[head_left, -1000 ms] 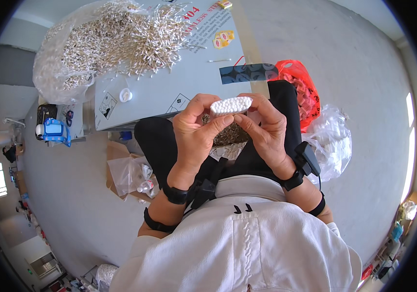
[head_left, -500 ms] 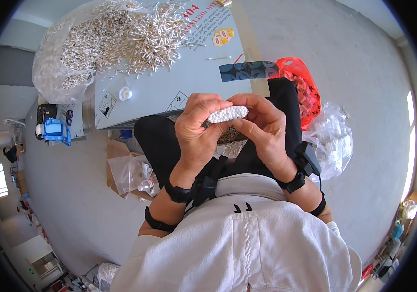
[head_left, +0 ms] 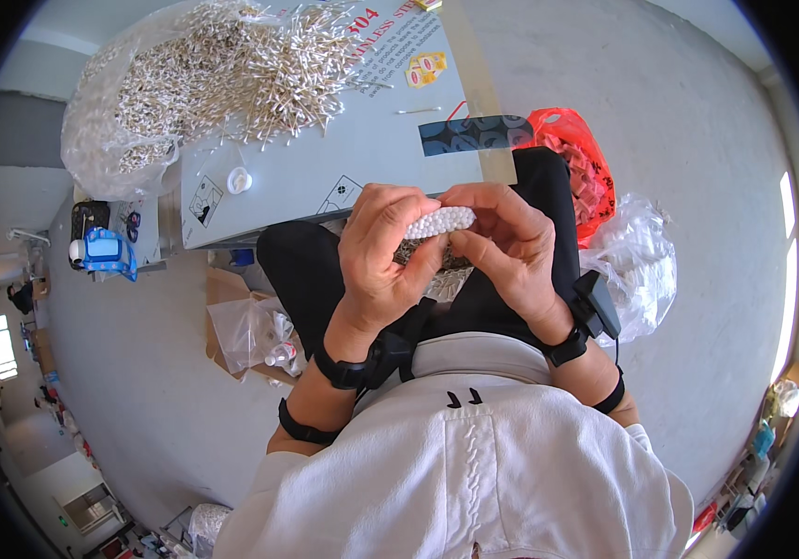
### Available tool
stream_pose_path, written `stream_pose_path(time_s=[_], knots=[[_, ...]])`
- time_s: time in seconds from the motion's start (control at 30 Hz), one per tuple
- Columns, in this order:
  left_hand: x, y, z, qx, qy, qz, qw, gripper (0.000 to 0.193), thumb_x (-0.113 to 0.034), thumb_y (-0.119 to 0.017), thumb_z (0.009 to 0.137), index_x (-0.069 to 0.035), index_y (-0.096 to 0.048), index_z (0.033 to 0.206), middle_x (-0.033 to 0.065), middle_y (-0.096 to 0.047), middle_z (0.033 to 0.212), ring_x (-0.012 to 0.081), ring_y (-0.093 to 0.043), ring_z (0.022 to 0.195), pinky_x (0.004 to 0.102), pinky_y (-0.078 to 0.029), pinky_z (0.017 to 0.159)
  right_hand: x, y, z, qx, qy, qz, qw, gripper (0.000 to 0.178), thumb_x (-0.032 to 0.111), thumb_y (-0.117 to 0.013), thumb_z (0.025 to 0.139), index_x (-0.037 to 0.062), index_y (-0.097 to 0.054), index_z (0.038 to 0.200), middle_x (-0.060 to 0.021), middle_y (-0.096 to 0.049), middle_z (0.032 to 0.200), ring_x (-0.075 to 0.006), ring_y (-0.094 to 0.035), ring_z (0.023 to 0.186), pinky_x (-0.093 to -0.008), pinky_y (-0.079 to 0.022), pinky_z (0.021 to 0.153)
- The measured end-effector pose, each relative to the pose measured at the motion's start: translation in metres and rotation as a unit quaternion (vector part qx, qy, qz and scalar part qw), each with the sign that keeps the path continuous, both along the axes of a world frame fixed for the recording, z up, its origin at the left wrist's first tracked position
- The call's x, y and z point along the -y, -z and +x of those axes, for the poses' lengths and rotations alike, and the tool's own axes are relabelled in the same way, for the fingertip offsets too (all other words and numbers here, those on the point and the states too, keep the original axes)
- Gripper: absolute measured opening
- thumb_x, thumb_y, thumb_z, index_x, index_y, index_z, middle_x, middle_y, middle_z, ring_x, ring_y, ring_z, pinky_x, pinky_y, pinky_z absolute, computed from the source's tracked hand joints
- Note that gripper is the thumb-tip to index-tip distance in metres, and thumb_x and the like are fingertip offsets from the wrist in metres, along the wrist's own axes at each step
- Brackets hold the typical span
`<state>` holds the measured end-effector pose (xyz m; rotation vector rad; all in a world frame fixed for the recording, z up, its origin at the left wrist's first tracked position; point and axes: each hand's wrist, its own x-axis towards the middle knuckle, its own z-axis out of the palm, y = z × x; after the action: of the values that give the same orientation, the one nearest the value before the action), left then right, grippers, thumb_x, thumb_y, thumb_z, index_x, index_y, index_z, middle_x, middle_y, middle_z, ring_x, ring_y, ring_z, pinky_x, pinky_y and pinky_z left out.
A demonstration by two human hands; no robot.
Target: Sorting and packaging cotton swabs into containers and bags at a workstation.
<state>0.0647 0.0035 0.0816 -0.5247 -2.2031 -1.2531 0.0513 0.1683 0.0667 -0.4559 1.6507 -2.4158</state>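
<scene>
Grey concrete floor spreads round a seated person who pinches a tight bundle of cotton swabs (head_left: 439,222) between both hands above the lap.

Both grips are pressed shut on the bundle: the left hand (head_left: 382,253) clamps its left end with thumb and curled fingers, and the right hand (head_left: 509,244) squeezes the other end, the white tips facing up. Wrists are bent inward, forearms rising from the lower edge, each with a black wristband. If either pinch loosens, I judge the swabs could splay and drop onto the dark trousers or the floor, since nothing binds them. Beyond the knees stands a grey board (head_left: 343,154) with a big heap of loose swabs (head_left: 222,70); a red bag (head_left: 574,154) and a clear plastic bag (head_left: 637,265) lie at the right.
</scene>
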Motion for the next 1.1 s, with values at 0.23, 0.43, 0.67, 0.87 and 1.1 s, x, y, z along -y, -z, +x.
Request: stream_pose_path(time_s=[0.23,0.43,0.67,0.87,1.1], knots=[[0.004,-0.004,-0.004,-0.02,0.024,-0.04,0.999,0.032,0.007,-0.066,0.064,0.002,-0.063,0.095,0.0112,-0.062,0.089,0.0284,-0.059,0.079,0.0353,-0.05,0.069,-0.005,-0.014,-0.009,-0.211,0.051,0.198,0.956,0.029,-0.005,-0.069,0.075,-0.0005,-0.063,0.103,-0.0061,-0.063,0.088,-0.0074,-0.055,0.06,-0.0223,-0.045,0.052],[0.003,-0.005,-0.003,-0.003,0.032,-0.05,0.998,0.032,0.008,-0.066,0.064,0.001,-0.063,0.096,0.011,-0.062,0.089,0.0278,-0.059,0.078,0.0352,-0.05,0.069,0.0,-0.005,-0.005,-0.235,0.086,0.215,0.944,0.024,-0.004,-0.07,0.074,-0.0006,-0.062,0.096,-0.0058,-0.062,0.085,-0.0076,-0.052,0.055,-0.0217,-0.043,0.051],[0.008,-0.004,0.001,0.093,0.034,0.058,0.993,0.029,0.007,-0.07,0.07,0.001,-0.061,0.097,0.0114,-0.063,0.091,0.0256,-0.061,0.081,0.0322,-0.05,0.073,-0.006,-0.003,-0.009,-0.122,0.068,0.136,0.981,0.022,-0.003,-0.07,0.076,-0.0002,-0.063,0.097,-0.0031,-0.059,0.082,-0.0044,-0.048,0.056,-0.0192,-0.039,0.051],[0.008,0.0,-0.002,0.024,0.032,-0.016,0.999,0.03,0.008,-0.069,0.07,0.0,-0.062,0.098,0.011,-0.063,0.09,0.0254,-0.06,0.08,0.0327,-0.05,0.071,-0.003,-0.013,-0.011,-0.234,0.069,0.206,0.948,0.025,-0.004,-0.07,0.074,-0.0012,-0.063,0.098,-0.0062,-0.061,0.086,-0.0093,-0.052,0.057,-0.0218,-0.043,0.052],[0.009,-0.006,-0.001,0.081,0.053,0.012,0.995,0.027,0.007,-0.07,0.072,0.0,-0.061,0.097,0.0113,-0.063,0.089,0.0254,-0.06,0.079,0.0324,-0.05,0.067,-0.01,-0.008,-0.013,-0.18,0.048,0.23,0.955,0.026,-0.003,-0.07,0.073,-0.0009,-0.062,0.098,-0.0071,-0.06,0.086,-0.0127,-0.053,0.058,-0.0238,-0.043,0.053]])
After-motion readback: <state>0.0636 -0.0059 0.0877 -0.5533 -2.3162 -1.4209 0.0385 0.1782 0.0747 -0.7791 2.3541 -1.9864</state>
